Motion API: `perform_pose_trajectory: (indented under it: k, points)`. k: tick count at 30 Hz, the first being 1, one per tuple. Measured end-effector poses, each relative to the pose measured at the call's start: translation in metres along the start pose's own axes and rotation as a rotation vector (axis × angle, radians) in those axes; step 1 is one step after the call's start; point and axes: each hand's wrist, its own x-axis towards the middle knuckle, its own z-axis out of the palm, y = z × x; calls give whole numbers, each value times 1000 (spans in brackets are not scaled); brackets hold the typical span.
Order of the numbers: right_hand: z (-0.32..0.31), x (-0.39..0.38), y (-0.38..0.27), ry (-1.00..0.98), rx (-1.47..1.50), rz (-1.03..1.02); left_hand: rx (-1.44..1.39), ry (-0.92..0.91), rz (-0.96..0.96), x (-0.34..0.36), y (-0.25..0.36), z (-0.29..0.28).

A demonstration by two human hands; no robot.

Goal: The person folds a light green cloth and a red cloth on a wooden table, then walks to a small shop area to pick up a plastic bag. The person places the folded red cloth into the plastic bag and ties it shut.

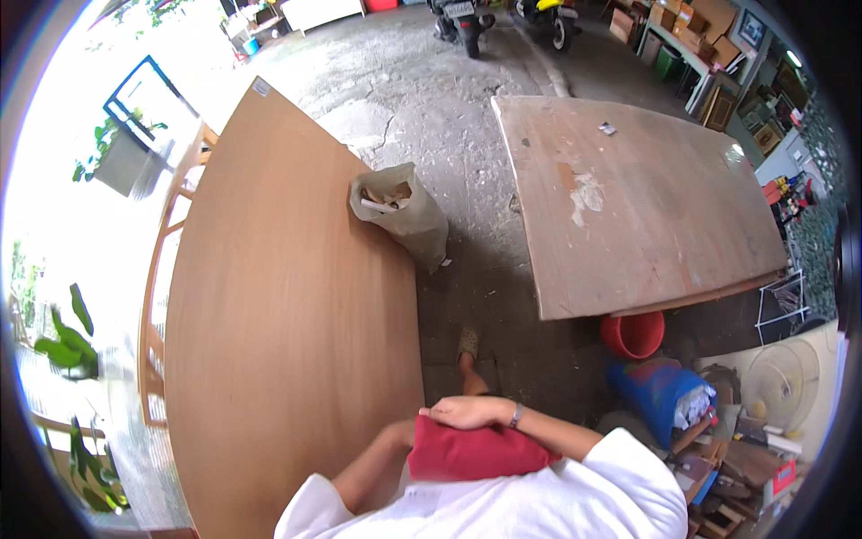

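At my waist, in front of my white shirt, is a dark red cloth [476, 452]; whether it is worn or carried I cannot tell. Across its far edge lies my right hand [461, 413], with a watch or bracelet on the wrist and its fingers curled at the cloth's left corner. My left hand [410, 434] is at the cloth's left side, its fingers mostly hidden. Left of me stretches a large brown wooden panel [296, 296]. Against its right edge stands a greenish sack [422, 220] with scraps in its mouth.
To the right is a worn, stained board [646, 202], with a red bucket [634, 334] under its near edge. A blue bag [660, 395], wood scraps [732, 494] and a fan [779, 382] crowd the lower right. Motorbikes [469, 31] are parked at the far end.
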Motion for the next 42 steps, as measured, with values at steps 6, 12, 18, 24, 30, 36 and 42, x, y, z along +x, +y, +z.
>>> perform_pose_trajectory:
  k: [6,12,18,24,30,36,42]
  points:
    - [-189,18,-29,-141,-61,-6,35,788,-168,43,34,-236]
    - [-368,25,-38,-20,-107,-86,-82,177,444,171,170,-419]
    - [-575,44,-27,52,-110,-70,-17,-388,571,341,163,-581]
    - [-792,87,-62,236,-159,-85,147,-466,601,398,199,-795]
    - [-1006,133,-106,368,-238,-137,-417,-439,367,411,197,-996]
    - [-1233,203,-129,186,-126,3,-471,-539,200,471,110,-1221]
    - [-1513,242,-348,543,-374,-125,-519,-265,478,464,192,-1450]
